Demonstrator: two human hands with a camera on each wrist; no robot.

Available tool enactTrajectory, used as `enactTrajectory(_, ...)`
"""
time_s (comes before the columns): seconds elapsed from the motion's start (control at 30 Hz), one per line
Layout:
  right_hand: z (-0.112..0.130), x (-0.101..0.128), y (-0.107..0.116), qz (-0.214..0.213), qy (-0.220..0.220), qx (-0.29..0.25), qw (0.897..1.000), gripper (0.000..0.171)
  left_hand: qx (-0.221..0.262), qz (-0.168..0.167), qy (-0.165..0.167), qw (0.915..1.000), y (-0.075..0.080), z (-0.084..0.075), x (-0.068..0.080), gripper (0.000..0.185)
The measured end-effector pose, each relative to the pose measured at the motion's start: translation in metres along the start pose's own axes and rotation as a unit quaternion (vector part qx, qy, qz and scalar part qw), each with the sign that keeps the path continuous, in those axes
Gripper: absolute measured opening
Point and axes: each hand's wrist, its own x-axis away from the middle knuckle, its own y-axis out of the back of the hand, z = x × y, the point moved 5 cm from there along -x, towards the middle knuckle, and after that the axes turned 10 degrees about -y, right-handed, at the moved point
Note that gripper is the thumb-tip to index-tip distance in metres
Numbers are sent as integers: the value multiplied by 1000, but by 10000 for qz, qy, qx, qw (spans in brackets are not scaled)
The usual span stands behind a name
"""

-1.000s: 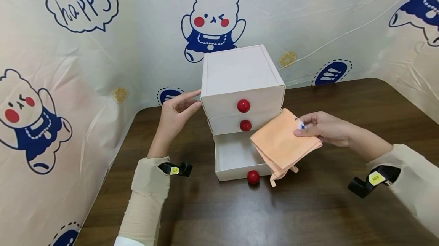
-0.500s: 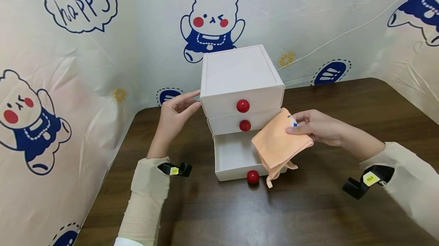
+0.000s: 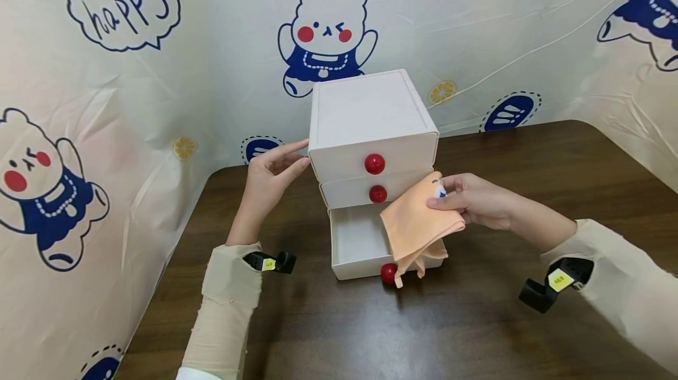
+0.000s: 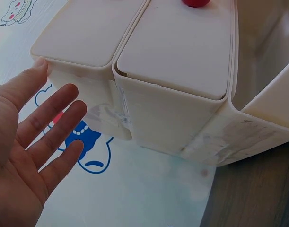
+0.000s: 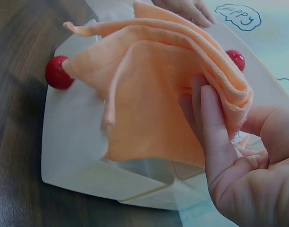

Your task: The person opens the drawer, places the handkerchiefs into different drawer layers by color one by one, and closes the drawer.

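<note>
Far left: a printed plastic backdrop point(image 3: 106, 103) with cartoon bears and a speech bubble reading "happy", wrapping round behind the table point(image 3: 477, 321), dark brown wood.

Left of centre: left hand point(image 3: 272, 177) with fingers straight and relaxed, gripping nothing, fingertips point(image 3: 303, 146) laid against the left wall of a white drawer box point(image 3: 371, 112). From the left wrist view, same hand point(image 4: 28, 142) spread flat beside the box point(image 4: 172, 61), one fingertip touching its upper corner, the others just apart from the wall. Pale sleeve and a black wrist strap with a yellow tag point(image 3: 270, 263) below.

Centre: the drawer box standing upright at the far middle of the table, three drawers stacked. Top drawer and middle drawer pushed in, each with a red knob point(image 3: 374, 163). Bottom drawer point(image 3: 356, 245) pulled out toward the near side, its red knob point(image 3: 388, 273) partly covered by hanging fabric.

Right of centre: an orange cloth point(image 3: 415, 221), folded, hanging over the right part of the pulled-out bottom drawer, lower corners drooping past the drawer's front edge. Right hand point(image 3: 471, 199) pinching the cloth's upper right corner between thumb and fingers. From the right wrist view, cloth point(image 5: 153, 99) bunched in folds in the hand point(image 5: 239, 179), draped above the drawer point(image 5: 73, 156) and the knob point(image 5: 56, 72).

Far right: pale sleeve with a black strap and yellow tag point(image 3: 556, 280).
</note>
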Motion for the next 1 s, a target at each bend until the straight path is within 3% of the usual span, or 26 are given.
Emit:
enactTrajectory(0.53, 10, -14, -30, 367, 1, -16, 9993, 42, 102, 10, 119, 9999, 0, 4, 0, 33)
enactTrajectory(1.0, 21, -21, -45, 718, 59, -375, 9967, 38, 181, -1, 201, 9996, 0, 5, 0, 33)
